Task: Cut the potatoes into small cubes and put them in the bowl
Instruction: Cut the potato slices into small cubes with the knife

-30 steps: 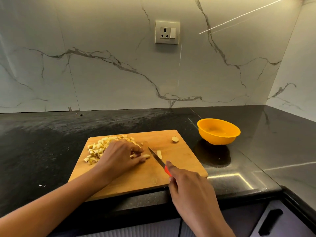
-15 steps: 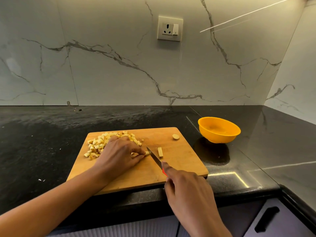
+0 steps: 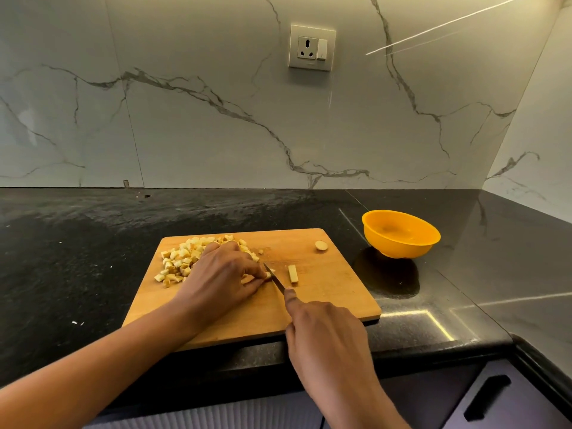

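From my screen, the black stone table [image 3: 77, 258] fills the width of the view, running back to a marbled wall with a socket [image 3: 312, 48]. A wooden cutting board [image 3: 325, 292] lies on it near the front edge. Just beyond the board's far right corner, apart from it, an orange bowl [image 3: 399, 247] stands upright on the table; inside it I make out only its own orange wall and floor. All the potato I can see is on the board.

My left hand [image 3: 219, 274] rests mid-board, fingers curled down and pinning a potato piece [image 3: 268, 275] against the wood. My right hand [image 3: 325, 332] is wrapped round the handle of the knife [image 3: 274, 278], forefinger stretched along the spine; the handle itself is hidden under the hand. The blade angles away to the left, its tip touching the pinned piece.

A heap of cubes [image 3: 182, 258] sits on the board's far left part, partly behind the left hand. A single potato strip [image 3: 293, 274] lies just right of the blade. A round end slice [image 3: 321, 245] lies near the far right corner.
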Motion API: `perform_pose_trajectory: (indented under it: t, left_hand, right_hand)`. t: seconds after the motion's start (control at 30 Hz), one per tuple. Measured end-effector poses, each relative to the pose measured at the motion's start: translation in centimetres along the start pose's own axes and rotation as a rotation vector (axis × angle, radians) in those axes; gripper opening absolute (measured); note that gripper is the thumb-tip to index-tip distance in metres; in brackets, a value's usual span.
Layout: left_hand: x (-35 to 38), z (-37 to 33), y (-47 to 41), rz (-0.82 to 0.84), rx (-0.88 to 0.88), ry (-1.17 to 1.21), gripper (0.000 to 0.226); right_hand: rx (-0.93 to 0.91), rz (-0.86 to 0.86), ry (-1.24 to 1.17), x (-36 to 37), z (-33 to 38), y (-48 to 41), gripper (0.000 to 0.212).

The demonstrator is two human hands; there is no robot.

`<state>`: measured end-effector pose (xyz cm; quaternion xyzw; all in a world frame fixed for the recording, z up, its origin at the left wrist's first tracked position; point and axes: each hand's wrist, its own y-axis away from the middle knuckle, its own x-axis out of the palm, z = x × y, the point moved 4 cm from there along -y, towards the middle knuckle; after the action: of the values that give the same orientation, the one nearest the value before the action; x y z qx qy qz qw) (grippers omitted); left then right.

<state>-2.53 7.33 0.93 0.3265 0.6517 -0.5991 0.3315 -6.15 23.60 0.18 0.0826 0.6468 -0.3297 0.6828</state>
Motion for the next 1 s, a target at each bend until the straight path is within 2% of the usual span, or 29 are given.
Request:
perform_pose_trajectory:
  t: [0.2,0.47,0.87,1.0]
  left_hand:
    - [0.0,0.3,0.1,0.021,-0.073,0.04,0.016]
    - [0.1,0.6,0.3,0.077,-0.184,0.15,0.019]
    - [-0.3,0.3,0.1,0.073,-0.172,0.165,0.017]
    - [-0.3,0.5,0.1,0.073,-0.183,0.182,0.015]
  right_hand:
    - [-0.019,0.009,-0.069,-0.8,-0.7,1.4,0.051]
    - [0.016,-0.079,-0.16,-1.8,-1.2,1.3,0.05]
    - [-0.042,0.06,-0.059,-1.1,-0.1,-0.6,0.049]
    - [-0.058,0.107,-0.073,-2.2,-0.7,1.7,0.05]
